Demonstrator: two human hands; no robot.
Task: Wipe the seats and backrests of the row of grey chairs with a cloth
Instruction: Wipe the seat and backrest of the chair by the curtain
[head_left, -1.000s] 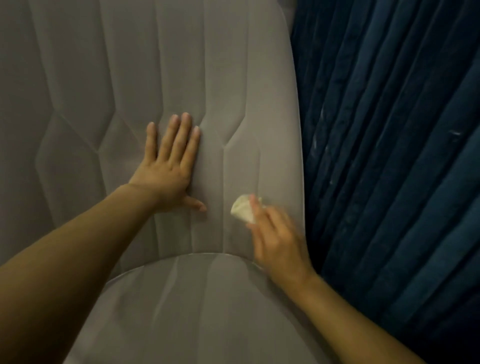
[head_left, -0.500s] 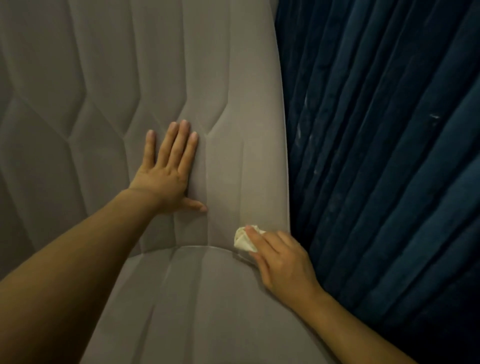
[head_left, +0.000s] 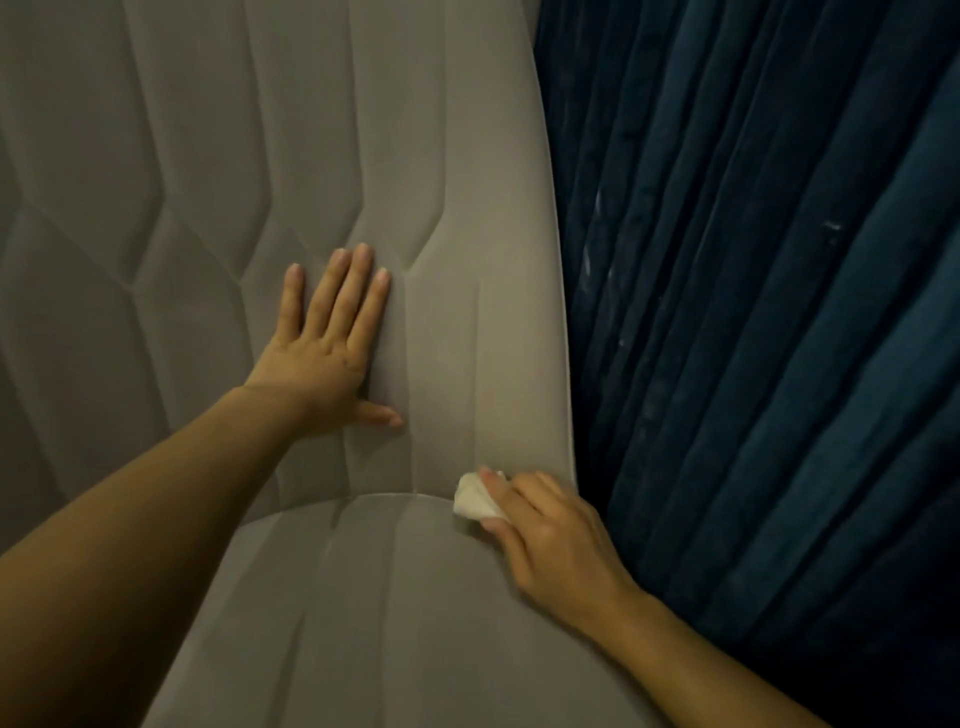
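Grey chair, seen from above. Backrest (head_left: 208, 182): soft matte upholstery stitched into long angular panels, with its top and left side cut off. Seat (head_left: 389, 623): same fabric, rounded rear edge, front out of view. Left hand (head_left: 322, 364): flat on the backrest, fingers straight, its grip released. Right hand (head_left: 550, 540): fingers curled, its grip clenched round a small crumpled white cloth (head_left: 470, 499), pressed where seat meets backrest near the chair's right edge. The fingers partly hide the cloth. Beside the chair: dark blue pleated curtain (head_left: 753, 312) with pale specks.
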